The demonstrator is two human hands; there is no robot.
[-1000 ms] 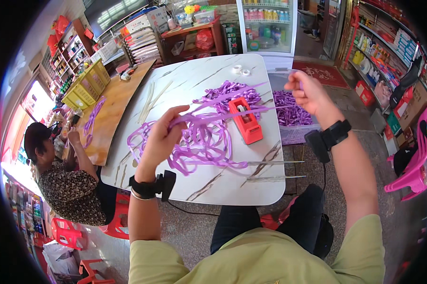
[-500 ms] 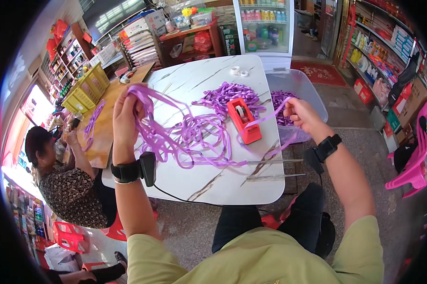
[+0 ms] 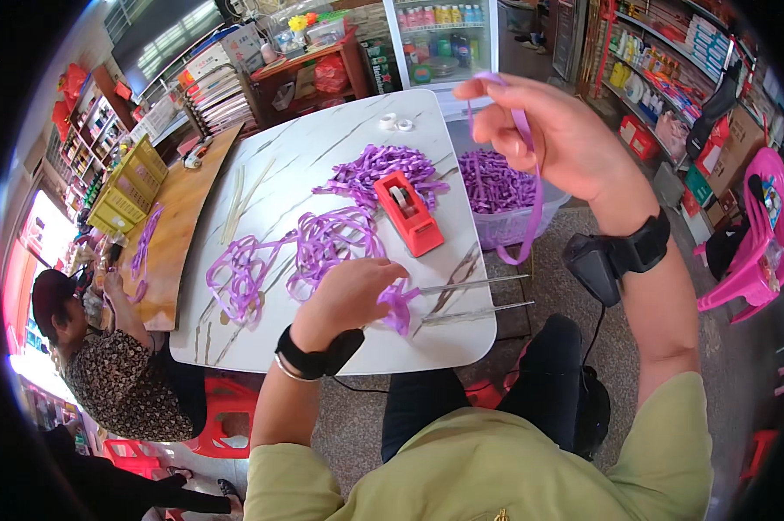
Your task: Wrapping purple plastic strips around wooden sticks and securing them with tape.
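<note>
My right hand (image 3: 555, 130) is raised over the table's right side, fingers pinched on a purple ribbon (image 3: 532, 204) that hangs down in a loop. Low over the near part of the table, my left hand (image 3: 348, 295) closes on a gathered bit of purple ribbon (image 3: 399, 311). Beside it two thin metal rods (image 3: 477, 282) stick out past the table's right edge. Loose purple ribbon lies in tangled loops (image 3: 329, 245) beyond my left hand. A heap of folded purple ribbon pieces (image 3: 379, 174) lies farther back, next to a red tape dispenser (image 3: 409, 214).
A clear plastic tub (image 3: 506, 227) full of purple pieces stands off the right edge of the white marbled table (image 3: 322, 139). Two tape rolls (image 3: 396, 122) lie at the back. At left a person (image 3: 118, 356) sits by a wooden table (image 3: 202, 187). A pink chair (image 3: 757, 234) stands right.
My left hand has come down from the left to the near table, leaving the ribbon loops lying there. My right hand has risen with its ribbon. The view has shifted.
</note>
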